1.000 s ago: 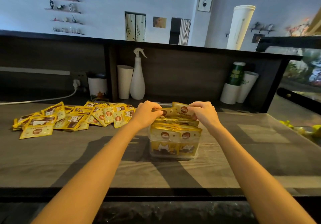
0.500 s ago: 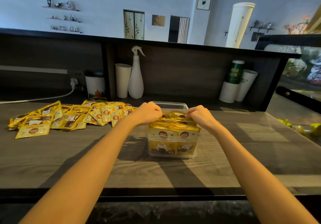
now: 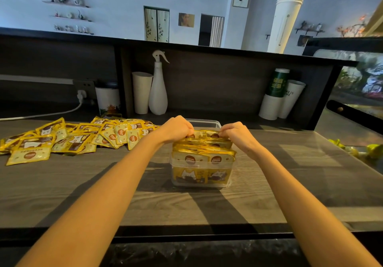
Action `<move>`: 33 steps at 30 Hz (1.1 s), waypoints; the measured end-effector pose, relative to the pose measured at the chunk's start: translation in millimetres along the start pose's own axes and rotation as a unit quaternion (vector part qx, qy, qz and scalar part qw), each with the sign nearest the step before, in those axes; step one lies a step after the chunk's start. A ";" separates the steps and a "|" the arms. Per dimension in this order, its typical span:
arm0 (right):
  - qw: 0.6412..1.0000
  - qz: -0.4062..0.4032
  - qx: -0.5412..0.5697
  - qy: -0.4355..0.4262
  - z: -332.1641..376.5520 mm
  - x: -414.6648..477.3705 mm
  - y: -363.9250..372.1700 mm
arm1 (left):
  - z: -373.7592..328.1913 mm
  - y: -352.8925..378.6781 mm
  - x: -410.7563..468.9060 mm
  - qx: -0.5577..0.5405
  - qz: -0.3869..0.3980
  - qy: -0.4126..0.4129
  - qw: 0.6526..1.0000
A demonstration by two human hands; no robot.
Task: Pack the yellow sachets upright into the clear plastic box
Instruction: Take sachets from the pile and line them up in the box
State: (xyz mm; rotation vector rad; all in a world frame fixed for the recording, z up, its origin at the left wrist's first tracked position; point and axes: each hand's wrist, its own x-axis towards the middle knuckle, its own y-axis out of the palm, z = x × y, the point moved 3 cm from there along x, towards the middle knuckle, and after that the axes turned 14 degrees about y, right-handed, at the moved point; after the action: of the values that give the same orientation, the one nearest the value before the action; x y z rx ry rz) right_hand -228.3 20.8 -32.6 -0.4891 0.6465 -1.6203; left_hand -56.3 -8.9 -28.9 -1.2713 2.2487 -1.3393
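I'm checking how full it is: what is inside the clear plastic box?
The clear plastic box holds yellow sachets standing upright in rows, filling its near part. The left hand and right hand grip the rearmost sachets' tops, covering them; the box floor is hidden.

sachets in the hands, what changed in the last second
The left hand and right hand lowered the sachets they pinch from above the box down into its back row, and still hold them. The box and the loose pile on the counter stayed put.

dim, warm light | forearm shadows on counter | wide-angle edge bending | sharp
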 end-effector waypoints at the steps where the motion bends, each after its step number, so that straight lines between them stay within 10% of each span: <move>1: 1.000 0.000 0.006 0.000 0.5 0.6 0.3 | 0.1 0.2 0.0 0.000 0.000 0.003 1.000; 19: 0.999 0.012 0.021 0.032 -6.5 -3.0 6.1 | -1.4 13.0 -12.0 0.045 0.014 0.024 0.999; 33: 0.992 -0.104 -0.031 -0.058 22.8 -17.7 3.3 | -3.8 -14.9 -28.1 -0.012 -0.159 -0.008 0.987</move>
State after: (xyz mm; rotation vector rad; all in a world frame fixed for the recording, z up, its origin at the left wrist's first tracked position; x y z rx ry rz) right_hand -208.5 35.0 -16.7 -0.7097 0.5758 -1.7556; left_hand -33.3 12.1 -21.0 -1.6997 2.1226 -1.3982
